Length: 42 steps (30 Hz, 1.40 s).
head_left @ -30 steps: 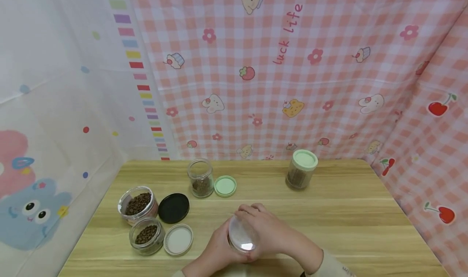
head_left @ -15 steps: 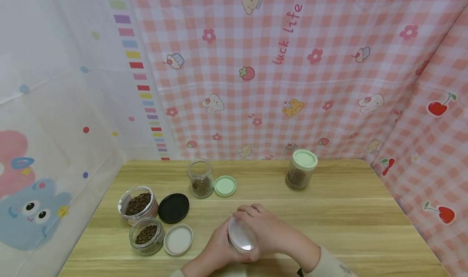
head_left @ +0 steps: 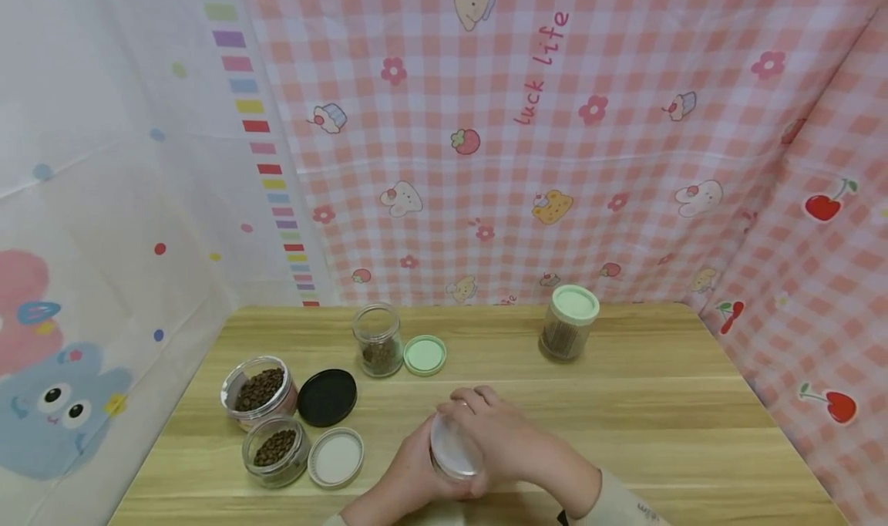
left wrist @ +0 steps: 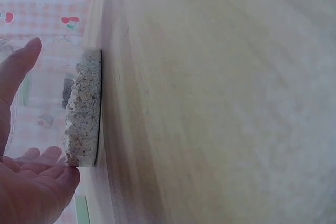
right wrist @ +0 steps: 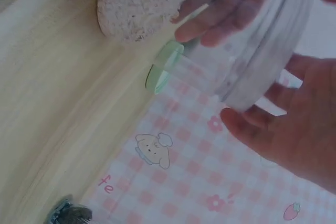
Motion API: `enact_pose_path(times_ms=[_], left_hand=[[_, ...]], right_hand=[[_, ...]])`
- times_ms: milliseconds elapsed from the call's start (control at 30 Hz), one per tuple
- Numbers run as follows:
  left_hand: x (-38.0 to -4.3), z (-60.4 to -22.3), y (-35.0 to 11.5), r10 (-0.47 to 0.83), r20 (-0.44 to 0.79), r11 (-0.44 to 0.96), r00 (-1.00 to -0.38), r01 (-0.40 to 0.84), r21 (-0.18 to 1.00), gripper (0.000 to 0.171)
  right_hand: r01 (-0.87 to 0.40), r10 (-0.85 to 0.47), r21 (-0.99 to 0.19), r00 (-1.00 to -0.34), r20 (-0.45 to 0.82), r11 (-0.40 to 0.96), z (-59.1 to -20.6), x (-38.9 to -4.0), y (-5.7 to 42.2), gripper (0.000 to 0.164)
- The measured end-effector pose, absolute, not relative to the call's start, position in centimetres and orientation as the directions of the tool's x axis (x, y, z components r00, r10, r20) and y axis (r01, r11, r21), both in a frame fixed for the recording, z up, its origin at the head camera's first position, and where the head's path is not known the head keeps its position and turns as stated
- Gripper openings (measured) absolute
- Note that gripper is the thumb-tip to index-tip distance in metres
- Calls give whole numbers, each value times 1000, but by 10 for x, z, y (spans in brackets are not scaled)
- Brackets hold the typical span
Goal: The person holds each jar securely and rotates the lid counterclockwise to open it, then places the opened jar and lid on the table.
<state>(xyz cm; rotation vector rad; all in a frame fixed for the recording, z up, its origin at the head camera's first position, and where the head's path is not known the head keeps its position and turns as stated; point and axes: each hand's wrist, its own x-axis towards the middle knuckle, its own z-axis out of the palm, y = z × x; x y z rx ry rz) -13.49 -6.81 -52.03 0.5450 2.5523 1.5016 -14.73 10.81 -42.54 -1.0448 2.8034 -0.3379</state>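
A clear jar [left wrist: 44,103] with pale, flaky bits [left wrist: 84,108] at its bottom stands at the front middle of the table, its base seemingly on the wood. My left hand [head_left: 415,464] grips the jar's body, with the thumb on one side and the fingers on the other. On top is a translucent lid [head_left: 454,445], and my right hand [head_left: 509,437] holds it round the rim. In the right wrist view the lid's edge [right wrist: 257,66] lies between that hand's thumb and fingers. The palms partly hide the jar in the head view.
At left are two open jars of coffee beans [head_left: 260,389] [head_left: 274,447], a black lid [head_left: 327,397] and a white lid [head_left: 336,457]. Behind stand an open glass jar [head_left: 378,341] with dark contents, a green lid [head_left: 425,355] and a green-lidded jar [head_left: 569,322].
Both hands stay on the jar and its lid with hardly any movement. The bright glint on the lid has faded, and the head view has shifted slightly.
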Motion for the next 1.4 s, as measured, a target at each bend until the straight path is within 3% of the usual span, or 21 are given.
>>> enact_pose_path(times_ms=[233,467,667,767,900,1100,1333,1400], left_hand=[[-136,-523,-67,362,74,442,-929,241,864,96],[-136,-524,-68,377,80,452,-923,259,854,96],[-136,-523,-68,374,59,435,-925,232,870,97],[-135,-522,-69,378,65,438,-924,240,866,98],[-135,-522,-69,378,79,449,-923,257,855,97],[-135,-522,-67,373,88,400,-924,246,883,96],[-134,-523,-67,369,107,448,-923,278,850,94],[-134,-522,-67,367,99,446,-925,269,854,93]], right_hand=[[-569,-581,-168,-814,-27,805,-428,-148,102,102],[-702,-709,-118,-705,-19,702,-427,-147,105,97],[-580,-583,-143,-812,23,802,-425,-144,98,97],[-603,-610,-150,-792,-2,784,-424,-146,97,90],[-641,-653,-153,-756,-44,752,-422,-147,98,93],[-544,-547,-81,-836,-31,835,-420,-144,95,100],[-677,-689,-147,-722,-60,721,-420,-146,100,91],[-659,-674,-162,-736,-61,734,-421,-146,101,94]])
